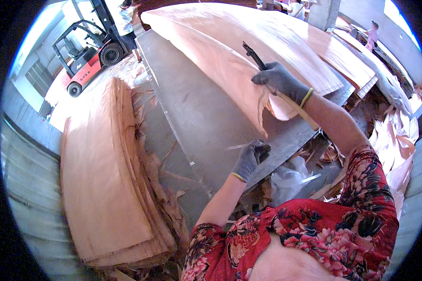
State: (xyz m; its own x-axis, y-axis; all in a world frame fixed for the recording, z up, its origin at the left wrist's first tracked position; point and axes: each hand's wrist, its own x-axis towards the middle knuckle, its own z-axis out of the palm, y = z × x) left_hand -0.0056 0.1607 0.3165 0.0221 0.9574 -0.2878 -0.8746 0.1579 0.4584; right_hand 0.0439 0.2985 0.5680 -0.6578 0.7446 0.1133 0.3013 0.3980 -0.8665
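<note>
A large thin sheet of wood veneer (pixel 206 61) lies across the grey metal table (pixel 192 117), its near corner curled and ragged. Over it my right hand (pixel 281 82), in a grey glove, is closed on a dark narrow tool (pixel 253 55) that sticks out past the fingers; its kind is unclear. A torn veneer strip (pixel 297 110) hangs by the same hand and passes beneath the wrist. My left hand (pixel 251 159), gloved too, is low at the table's near edge with its fingers curled together. Whatever those fingers hold is hidden.
At left stands a stack of veneer sheets (pixel 103 187) with ragged edges. More veneer (pixel 347 61) is piled at the right, above scraps and clear plastic (pixel 290 180). A red forklift (pixel 86 63) and a person (pixel 125 23) are at the far left.
</note>
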